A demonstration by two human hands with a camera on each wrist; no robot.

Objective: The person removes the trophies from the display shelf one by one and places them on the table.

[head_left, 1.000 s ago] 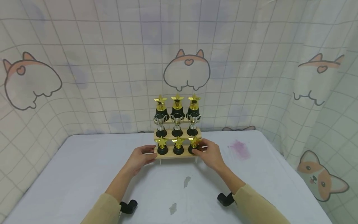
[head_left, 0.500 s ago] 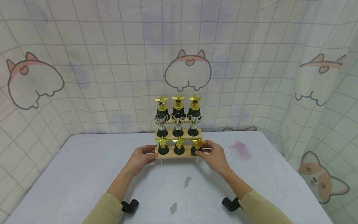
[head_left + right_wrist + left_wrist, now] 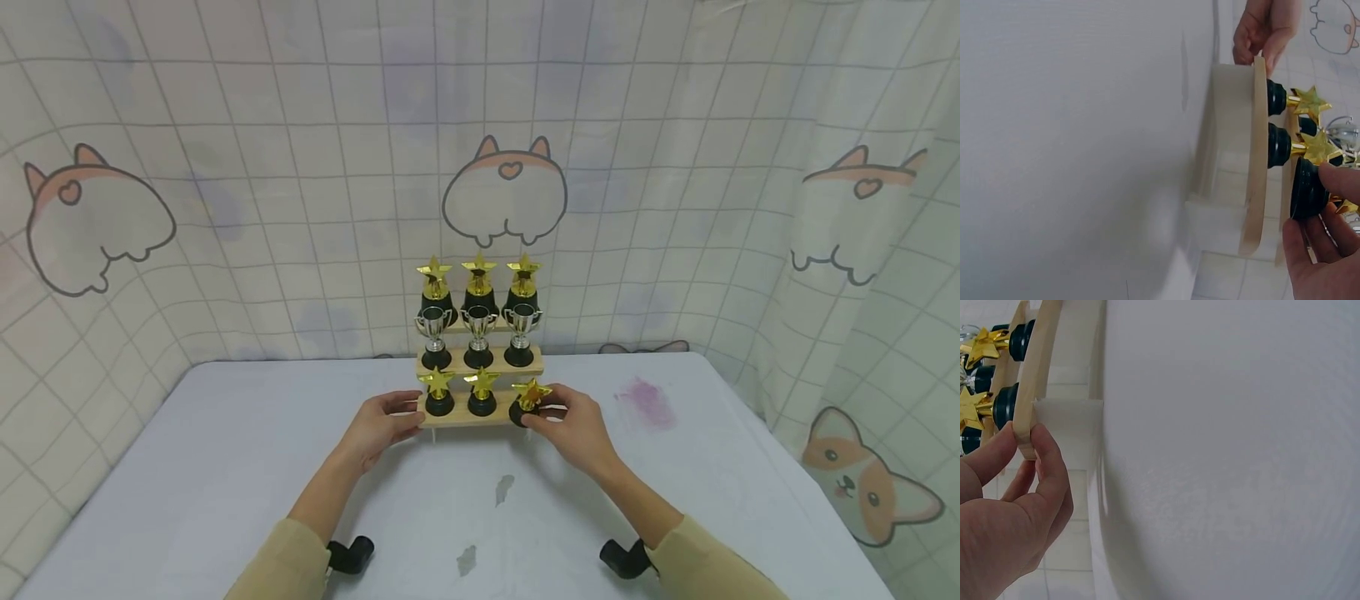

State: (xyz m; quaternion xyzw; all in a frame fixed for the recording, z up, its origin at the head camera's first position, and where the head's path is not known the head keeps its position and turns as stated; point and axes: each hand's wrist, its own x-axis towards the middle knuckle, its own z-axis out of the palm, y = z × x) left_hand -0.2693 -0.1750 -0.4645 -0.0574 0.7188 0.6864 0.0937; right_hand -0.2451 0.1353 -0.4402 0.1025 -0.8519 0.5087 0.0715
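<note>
A small wooden tiered stand point(image 3: 474, 421) carries rows of trophies. My left hand point(image 3: 384, 425) pinches the left end of its lowest board point(image 3: 1036, 369), thumb on top and fingers beneath. At the right end of that board, my right hand point(image 3: 576, 429) holds a gold star trophy point(image 3: 529, 397) by its black base point(image 3: 1307, 190). The right wrist view shows this base raised off the board and tilted. Two matching star trophies point(image 3: 482, 393) stand upright beside it. Silver cups point(image 3: 478, 333) fill the middle tier, and larger gold star trophies point(image 3: 479, 283) the top one.
White cloth covers the table point(image 3: 262, 450), with grey patches point(image 3: 504, 490) and a pink stain point(image 3: 645, 402). A grid-patterned curtain point(image 3: 337, 208) with dog drawings hangs behind and at both sides. Black wrist mounts point(image 3: 351, 554) show at both sleeves.
The right hand has shifted the right star trophy a little right and toward the person, tilting it off the board. The left hand keeps its grip on the stand.
</note>
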